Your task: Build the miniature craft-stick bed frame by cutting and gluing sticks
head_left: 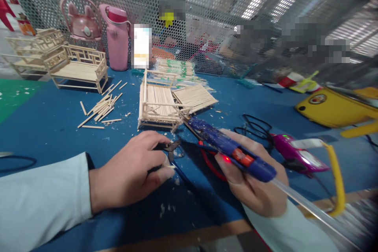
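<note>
My right hand point(260, 181) is wrapped round a blue hot glue gun point(218, 138), with a clear glue stick point(313, 208) running out of its back end. The gun's nozzle points at the front right corner of a small chair-like frame of wooden sticks point(159, 102). In front of that frame, my left hand point(136, 169) pinches a short piece of wooden stick point(170, 167) between thumb and finger. Dark-jawed pliers point(173, 146) lie just beside its fingertips. A slatted stick panel point(196, 98) leans against the frame's right side.
Loose cut sticks point(103, 106) lie left of the frame. Finished stick benches point(76, 67), a pink bottle point(118, 41) and bundled sticks point(177, 69) stand behind. At right are a purple glue gun point(301, 153), cables and a yellow bag point(339, 106). Perforated mesh borders the blue table.
</note>
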A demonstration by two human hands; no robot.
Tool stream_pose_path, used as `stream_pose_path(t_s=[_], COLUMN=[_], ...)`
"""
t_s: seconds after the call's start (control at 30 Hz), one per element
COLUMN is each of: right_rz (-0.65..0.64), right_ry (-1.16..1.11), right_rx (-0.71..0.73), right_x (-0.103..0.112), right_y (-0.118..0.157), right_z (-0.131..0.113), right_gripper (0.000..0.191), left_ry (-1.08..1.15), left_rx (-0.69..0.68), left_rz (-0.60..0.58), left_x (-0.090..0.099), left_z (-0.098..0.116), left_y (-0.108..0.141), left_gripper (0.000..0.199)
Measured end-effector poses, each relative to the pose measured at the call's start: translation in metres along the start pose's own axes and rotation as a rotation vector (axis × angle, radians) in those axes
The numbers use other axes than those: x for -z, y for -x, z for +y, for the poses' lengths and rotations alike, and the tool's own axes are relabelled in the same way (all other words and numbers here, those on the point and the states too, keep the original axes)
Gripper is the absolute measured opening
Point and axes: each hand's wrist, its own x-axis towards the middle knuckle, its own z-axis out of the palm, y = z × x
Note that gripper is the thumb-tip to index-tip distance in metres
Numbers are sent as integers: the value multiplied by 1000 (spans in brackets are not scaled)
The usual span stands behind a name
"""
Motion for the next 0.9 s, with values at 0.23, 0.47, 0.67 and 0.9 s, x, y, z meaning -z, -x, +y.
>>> stream_pose_path(t_s=[0.23, 0.47, 0.67, 0.9], right_rz=[2, 26, 54, 66], right_ry=[11, 22, 13, -21], right_rx=[-8, -9, -18, -72], right_x=[0, -3, -6, -6], right_y=[-1, -3, -1, 1], right_z=[1, 0, 2, 0], right_gripper=[36, 35, 37, 36], left_ry=[-5, -11, -10, -12], left_rx=[-2, 0, 7, 9], left_rz=[-4, -13, -14, -24], left_x=[0, 1, 0, 1], left_z=[0, 1, 0, 0], left_y=[0, -1, -1, 0], left_gripper=[24, 25, 25, 25])
